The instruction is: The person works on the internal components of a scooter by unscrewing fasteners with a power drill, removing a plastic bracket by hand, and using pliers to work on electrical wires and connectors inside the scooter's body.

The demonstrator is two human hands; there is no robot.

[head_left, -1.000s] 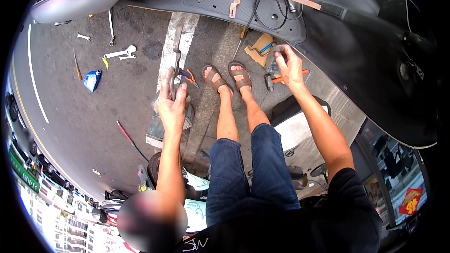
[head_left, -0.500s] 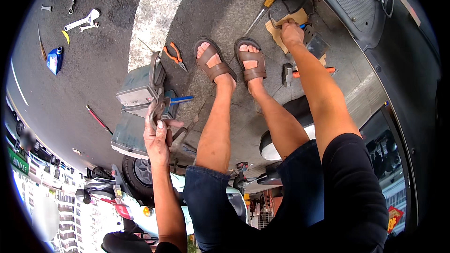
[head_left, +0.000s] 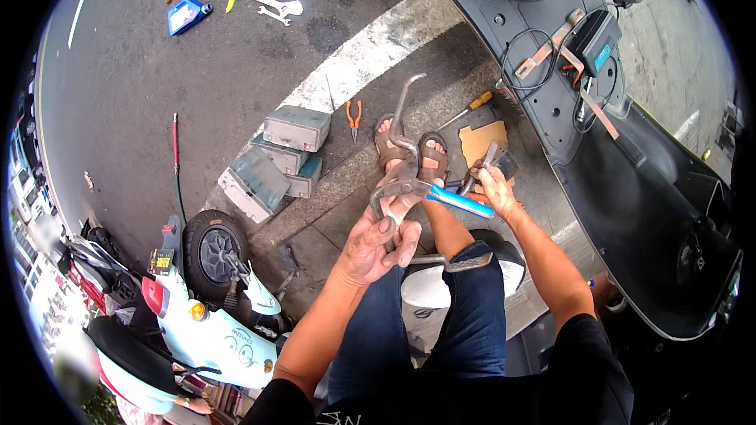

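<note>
My left hand (head_left: 382, 240) grips a bent steel bracket (head_left: 409, 145) with curved arms reaching up and down. A blue bar (head_left: 461, 201) sticks out rightward from the bracket; how it joins is unclear. My right hand (head_left: 496, 189) is closed on a small dark metal piece (head_left: 488, 156), held over torn cardboard (head_left: 474, 138). Orange-handled pliers (head_left: 354, 122) and a yellow-handled screwdriver (head_left: 476, 102) lie near my sandaled feet (head_left: 433, 153).
Grey metal cases (head_left: 256, 185), wrenches (head_left: 268, 1) and a blue bottle (head_left: 187, 16) lie on the road. A white scooter (head_left: 213, 346) is at lower left, beside a person's hand (head_left: 198, 404). A black vehicle panel (head_left: 638, 205) with a wired box (head_left: 594, 43) runs along my right.
My view has shifted. The bracket in my left hand has moved toward the middle, in front of my legs. My right hand has lifted a metal piece from around the cardboard.
</note>
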